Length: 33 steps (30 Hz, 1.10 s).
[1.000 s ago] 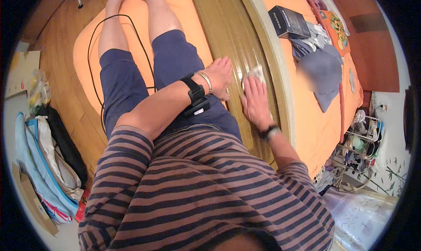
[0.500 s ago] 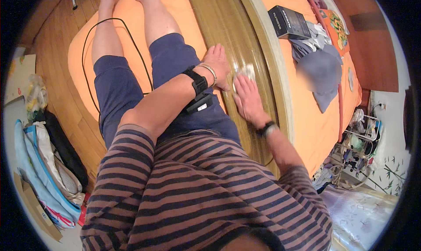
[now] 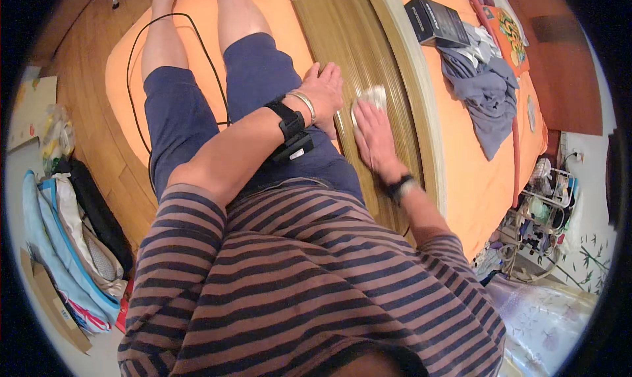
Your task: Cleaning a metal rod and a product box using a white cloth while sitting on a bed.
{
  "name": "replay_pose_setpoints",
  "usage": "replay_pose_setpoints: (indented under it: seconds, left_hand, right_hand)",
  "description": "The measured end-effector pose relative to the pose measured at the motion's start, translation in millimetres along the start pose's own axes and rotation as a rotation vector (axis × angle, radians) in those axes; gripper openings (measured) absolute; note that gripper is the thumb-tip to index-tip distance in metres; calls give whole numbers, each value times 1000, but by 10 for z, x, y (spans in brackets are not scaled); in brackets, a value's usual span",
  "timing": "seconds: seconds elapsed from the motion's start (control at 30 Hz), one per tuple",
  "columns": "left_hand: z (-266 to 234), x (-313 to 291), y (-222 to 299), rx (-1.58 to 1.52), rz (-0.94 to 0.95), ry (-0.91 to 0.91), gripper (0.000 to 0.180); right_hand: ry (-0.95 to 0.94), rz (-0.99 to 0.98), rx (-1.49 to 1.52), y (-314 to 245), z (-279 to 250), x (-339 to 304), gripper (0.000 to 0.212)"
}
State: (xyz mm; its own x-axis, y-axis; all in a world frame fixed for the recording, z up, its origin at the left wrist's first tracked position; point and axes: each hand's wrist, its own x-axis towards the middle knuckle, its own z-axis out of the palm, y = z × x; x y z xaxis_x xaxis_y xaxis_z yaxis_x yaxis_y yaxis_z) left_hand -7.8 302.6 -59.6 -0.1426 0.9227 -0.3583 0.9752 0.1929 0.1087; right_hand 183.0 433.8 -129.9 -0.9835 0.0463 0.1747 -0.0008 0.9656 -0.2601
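A long brown, glossy panel with fine lengthwise ridges [image 3: 352,31] lies along my right side. My right hand [image 3: 375,132] presses a crumpled white cloth or tissue [image 3: 376,95] flat against it, fingers stretched over the cloth. Part of the cloth pokes out past the fingertips; the rest is under the hand. My left hand [image 3: 321,95] lies at the panel's near-left edge beside my thigh, palm down, fingers extended, with no object visible in it. A bangle and a black strap [image 3: 289,121] circle the left wrist; a dark watch [image 3: 400,187] is on the right.
My legs stretch over an orange sheet [image 3: 204,48], crossed by a looped black cable [image 3: 131,100]. Beyond the panel's pale raised border [image 3: 421,113], a black box [image 3: 436,21] and grey-blue garment [image 3: 484,94] lie on orange bedding. Bags and fabric [image 3: 72,245] stand at left; a cluttered rack [image 3: 543,206] at right.
The view has shifted slightly. The right hand stays on the panel with the cloth, a little more of which shows past the fingers. The left hand stays near the panel's edge.
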Motion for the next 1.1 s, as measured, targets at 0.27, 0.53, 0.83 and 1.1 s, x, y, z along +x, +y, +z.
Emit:
replay_pose_setpoints:
  seconds: [0.27,0.53,0.83,1.1]
  left_hand:
    - [16,-43,149,-118,182,-64,103]
    - [265,612,-334,70,-97,96,51]
    - [4,533,-478,-31,-98,14,69]
    - [163,105,29,89,99,-36,83]
  right_hand:
    - [-221,160,136,-642,-338,-1851,60]
    - [-100,46,168,-185,4,-318,58]
    - [79,-40,92,202,344,1016,55]
    - [-86,75,200,-429,-141,-848,61]
